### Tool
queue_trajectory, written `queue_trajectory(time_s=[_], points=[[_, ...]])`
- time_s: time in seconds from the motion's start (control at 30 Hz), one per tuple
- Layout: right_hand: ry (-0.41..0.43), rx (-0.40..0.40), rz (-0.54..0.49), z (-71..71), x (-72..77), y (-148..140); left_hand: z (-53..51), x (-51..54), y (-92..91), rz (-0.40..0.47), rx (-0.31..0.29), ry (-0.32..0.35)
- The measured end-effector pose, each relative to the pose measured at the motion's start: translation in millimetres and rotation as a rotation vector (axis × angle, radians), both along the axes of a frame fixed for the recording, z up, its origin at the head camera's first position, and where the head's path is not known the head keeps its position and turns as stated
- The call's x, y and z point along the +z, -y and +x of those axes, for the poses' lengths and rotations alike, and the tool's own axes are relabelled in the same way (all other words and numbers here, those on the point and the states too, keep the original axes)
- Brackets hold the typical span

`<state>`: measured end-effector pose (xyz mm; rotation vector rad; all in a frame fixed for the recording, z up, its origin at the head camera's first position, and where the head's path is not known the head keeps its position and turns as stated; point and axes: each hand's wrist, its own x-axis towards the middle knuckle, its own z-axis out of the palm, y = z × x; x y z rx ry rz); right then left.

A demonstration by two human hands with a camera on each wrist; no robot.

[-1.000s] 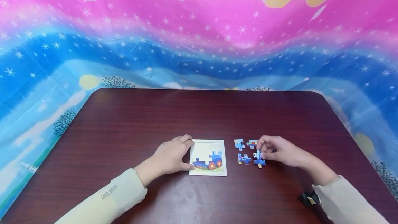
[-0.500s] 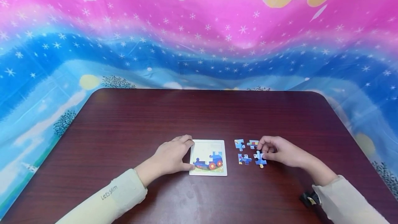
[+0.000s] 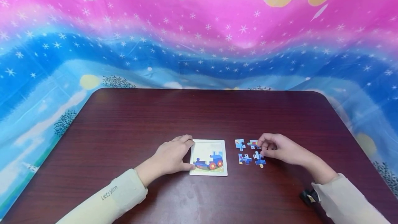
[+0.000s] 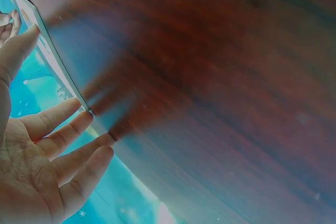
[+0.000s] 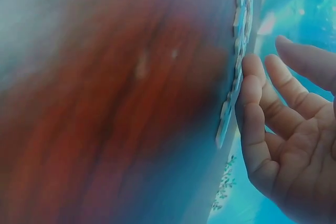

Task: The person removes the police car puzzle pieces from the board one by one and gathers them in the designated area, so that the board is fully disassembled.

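A square puzzle board [image 3: 209, 175] with part of a blue train picture lies on the table. My left hand [image 3: 171, 155] rests along its left edge, thumb and fingers spread; in the left wrist view, the fingers [image 4: 65, 137] are nearly straight and touch the board's rim. To the right lie loose jigsaw pieces: an upper left piece [image 3: 239, 144], a lower left piece [image 3: 244, 159], an upper right piece [image 3: 253, 143] and a lower right piece [image 3: 259, 160]. My right hand [image 3: 281, 149] is at the two right pieces, fingers loosely bent; contact cannot be told.
The dark wooden table [image 3: 155, 120] carries the board and pieces near its middle. Behind it hangs a pink and blue snowflake cloth [image 3: 199, 44]. A black object [image 3: 308, 198] sits by the right sleeve [image 3: 345, 199].
The right hand has moved slightly up, from the lower right piece toward the upper right piece. The lower right piece has shifted slightly. The left hand and board stay put.
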<state>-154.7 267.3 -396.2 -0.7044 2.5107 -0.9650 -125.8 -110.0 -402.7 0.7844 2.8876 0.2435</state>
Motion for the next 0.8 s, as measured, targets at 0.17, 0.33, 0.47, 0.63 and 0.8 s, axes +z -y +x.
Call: queue_trajectory(time_s=[0.17,0.33,0.47,0.63,0.8], points=[[-0.023,0.049,-0.023,-4.0,4.3,15,-0.1,-0.1,-0.1,-0.002,0.0,0.001],[-0.033,0.082,-0.01,-10.5,5.5,35,0.1,0.7,-0.4,-0.004,0.003,0.005],[-0.042,0.114,0.002,-15.1,4.7,54,0.2,0.9,-0.7,-0.01,0.005,0.004],[-0.061,0.17,0.017,-18.2,2.7,77,-0.1,0.6,-0.7,-0.016,0.003,0.0],[-0.072,0.248,0.006,-18.9,0.3,97,-0.2,0.5,-0.4,-0.017,0.002,0.003]])
